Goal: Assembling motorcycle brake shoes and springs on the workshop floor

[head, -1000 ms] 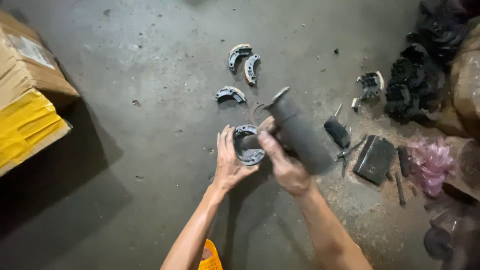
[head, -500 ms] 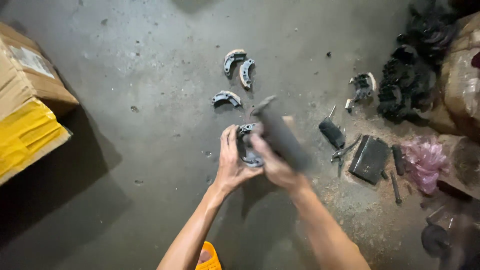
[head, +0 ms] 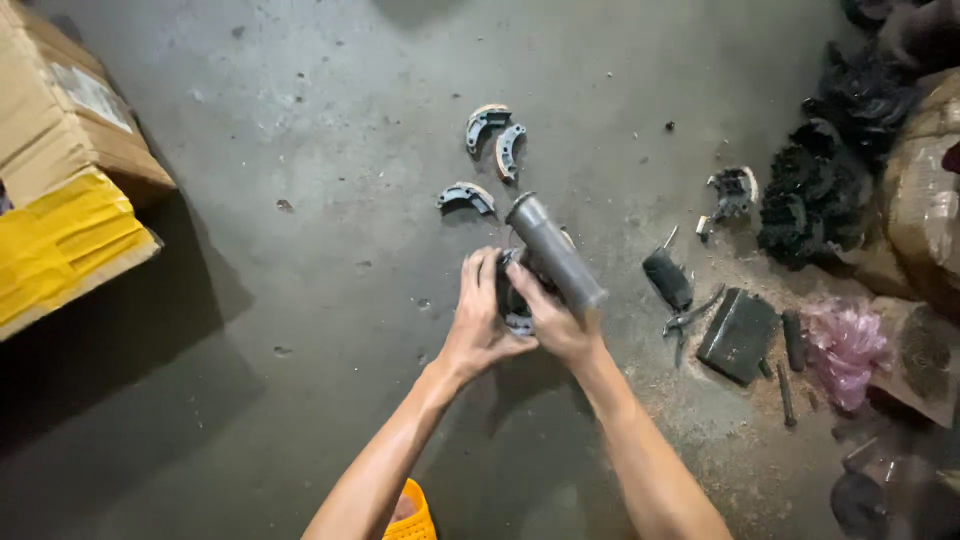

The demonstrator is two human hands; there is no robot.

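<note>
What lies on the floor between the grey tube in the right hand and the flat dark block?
In the head view, a dark-handled tool and pliers lie between the grey tube and the flat dark block.

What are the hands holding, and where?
The right hand grips a grey metal tube by its lower end; the left hand holds a dark round part.
</note>
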